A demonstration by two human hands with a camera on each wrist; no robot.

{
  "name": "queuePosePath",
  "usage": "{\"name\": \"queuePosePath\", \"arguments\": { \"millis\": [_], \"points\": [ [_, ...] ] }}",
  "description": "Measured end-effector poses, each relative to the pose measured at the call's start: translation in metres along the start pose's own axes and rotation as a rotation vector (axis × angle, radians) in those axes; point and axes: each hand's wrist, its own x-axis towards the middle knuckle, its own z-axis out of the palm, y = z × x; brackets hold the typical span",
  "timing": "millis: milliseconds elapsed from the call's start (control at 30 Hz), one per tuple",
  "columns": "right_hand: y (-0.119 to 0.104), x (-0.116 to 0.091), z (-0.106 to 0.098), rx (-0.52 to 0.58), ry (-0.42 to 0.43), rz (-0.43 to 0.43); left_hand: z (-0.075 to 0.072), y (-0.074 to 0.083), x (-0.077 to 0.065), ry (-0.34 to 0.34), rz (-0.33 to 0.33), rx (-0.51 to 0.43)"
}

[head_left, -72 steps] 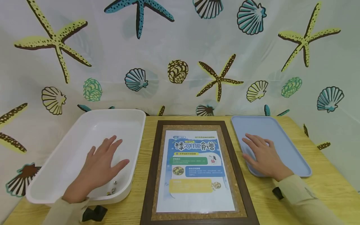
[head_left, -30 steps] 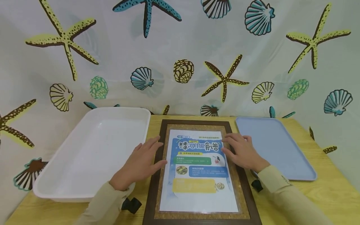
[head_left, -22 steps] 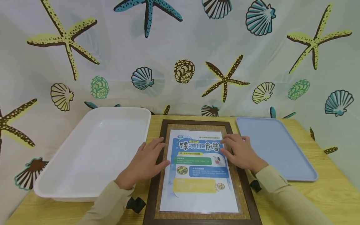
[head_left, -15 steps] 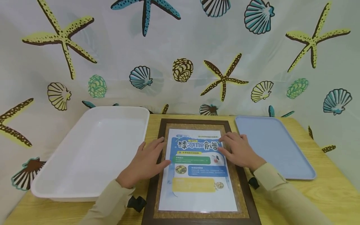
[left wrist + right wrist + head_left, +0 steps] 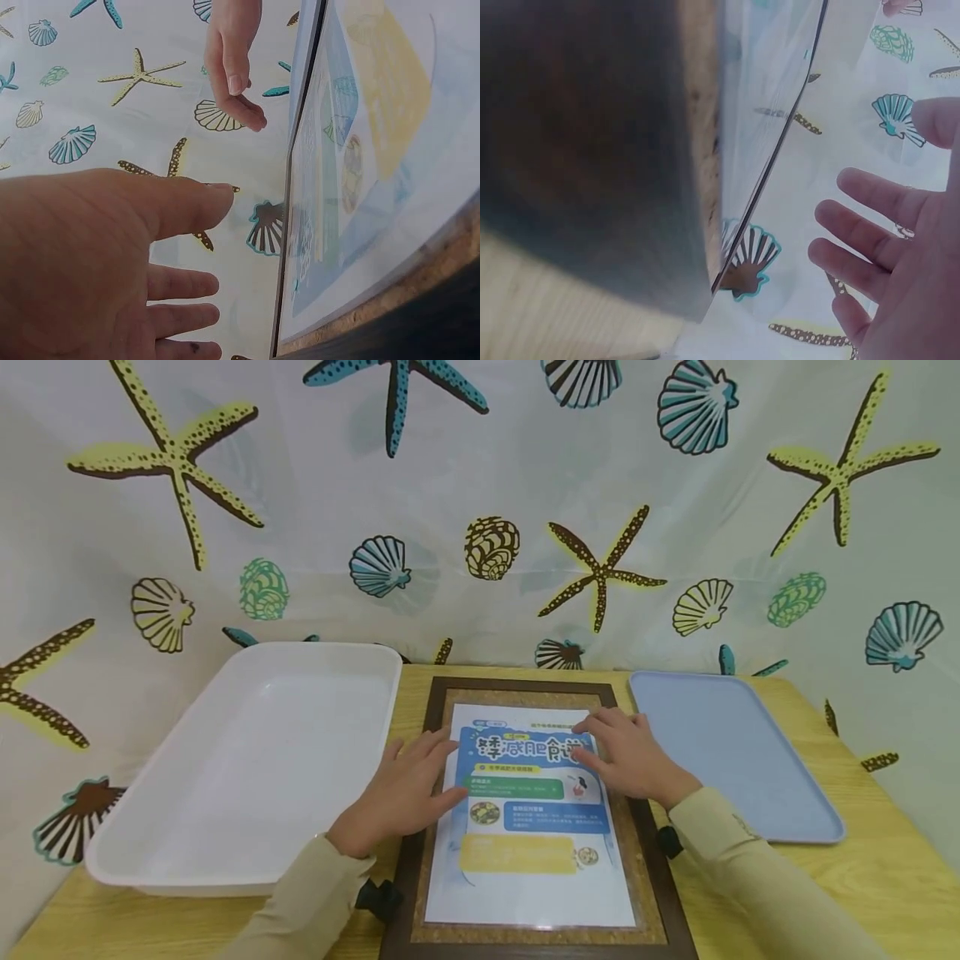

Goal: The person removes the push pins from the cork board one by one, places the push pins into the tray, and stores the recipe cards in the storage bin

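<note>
A printed poster sheet [image 5: 528,814] with colored boxes lies on a cork board in a dark brown frame [image 5: 660,868], in the middle of the table. My left hand [image 5: 401,793] spreads over the frame's left side, fingertips and thumb overlapping the sheet's left edge. Over its upper right side is my right hand [image 5: 626,756], fingertips above the printed title. Both hold nothing. In the left wrist view, the left thumb [image 5: 195,206] and fingers are extended beside the sheet's glossy surface. The right wrist view shows the right fingers [image 5: 862,240] loosely spread, apart from the board.
A deep white tray [image 5: 247,760] stands on the left of the wooden table [image 5: 885,877], partly behind the left arm. To the right lies a shallow blue tray [image 5: 738,752]. A white cloth [image 5: 435,468] printed with starfish and shells hangs behind.
Both hands have come inward from over the two trays to the framed board, then edged slightly closer together. Small metal bits seen earlier in the white tray's near corner no longer show.
</note>
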Motion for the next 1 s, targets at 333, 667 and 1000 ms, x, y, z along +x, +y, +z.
{"name": "queuePosePath", "arguments": {
  "millis": [333, 667, 1000],
  "points": [
    [-0.013, 0.012, 0.002, 0.020, -0.041, -0.009, 0.004, 0.009, 0.004, -0.019, -0.049, 0.003],
    [-0.019, 0.026, 0.006, 0.096, -0.084, 0.006, 0.011, 0.013, 0.007, -0.016, -0.090, 0.011],
    [-0.027, 0.038, 0.016, 0.131, -0.151, 0.020, 0.019, 0.014, 0.011, -0.032, -0.103, 0.024]
  ]
}}
